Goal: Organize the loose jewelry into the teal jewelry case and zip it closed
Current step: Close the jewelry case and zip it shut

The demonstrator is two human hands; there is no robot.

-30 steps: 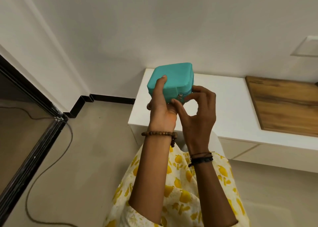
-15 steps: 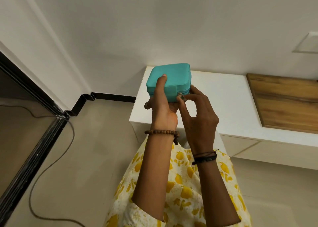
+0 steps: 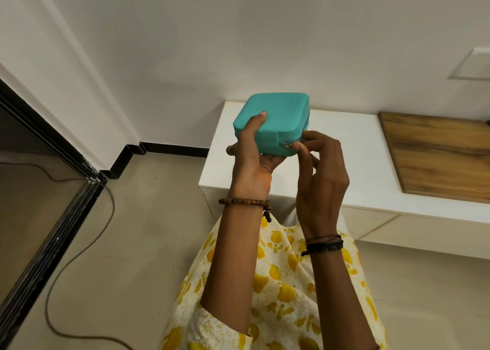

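Two hands hold the teal jewelry case [image 3: 275,120] up in the air above the near left corner of a white cabinet top [image 3: 352,164]. Square with rounded corners, its matte fabric shell shows a zip seam along the side. The left hand [image 3: 252,158] cradles it from beneath, thumb laid flat on the lid. The right hand [image 3: 322,174] curls in at the near right corner, thumb and forefinger pinching the small metal zipper pull [image 3: 287,145]. A wooden bead bracelet [image 3: 245,202] circles the left wrist; dark cords [image 3: 323,243] wrap the right.
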